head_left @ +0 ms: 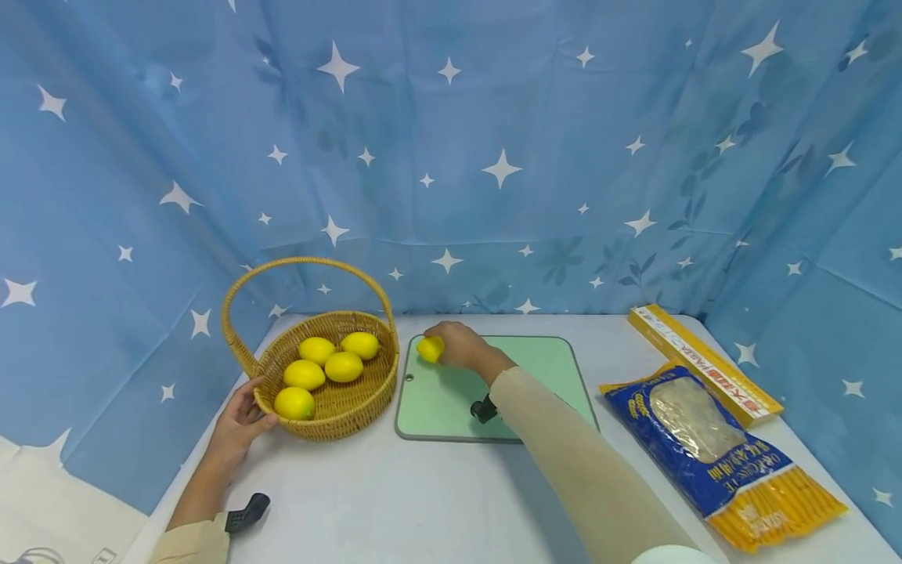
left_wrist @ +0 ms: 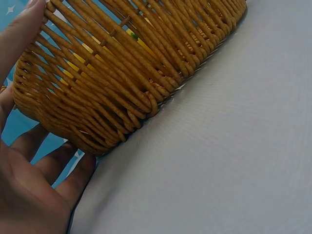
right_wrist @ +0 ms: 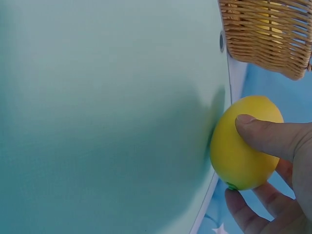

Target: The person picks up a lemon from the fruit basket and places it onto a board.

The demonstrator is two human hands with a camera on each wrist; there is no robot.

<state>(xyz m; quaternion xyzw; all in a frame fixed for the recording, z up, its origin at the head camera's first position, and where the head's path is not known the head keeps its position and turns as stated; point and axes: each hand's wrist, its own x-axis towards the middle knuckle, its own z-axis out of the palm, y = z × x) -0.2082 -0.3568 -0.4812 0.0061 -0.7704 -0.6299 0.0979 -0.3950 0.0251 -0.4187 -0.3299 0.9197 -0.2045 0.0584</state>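
My right hand [head_left: 461,345] holds a yellow lemon [right_wrist: 246,141] over the far left corner of a pale green cutting board [head_left: 451,399]. The thumb lies across the lemon's side, and its green-tipped end points toward the fingers in the right wrist view. On the left stands a round wicker basket [head_left: 345,423] with a tall arched handle. Several lemons [head_left: 304,374] lie inside it. My left hand [head_left: 236,427] grips the basket's near left side, thumb and fingers spread around the woven wall; the left wrist view shows the fingers [left_wrist: 61,163] low against it.
To the right lies a blue and yellow noodle bag [head_left: 705,446] with a clear window. Behind it a long yellow pasta box [head_left: 705,364] is set at an angle. A white table [head_left: 366,501] carries everything, and a blue star-patterned curtain [head_left: 451,157] hangs behind and at the sides.
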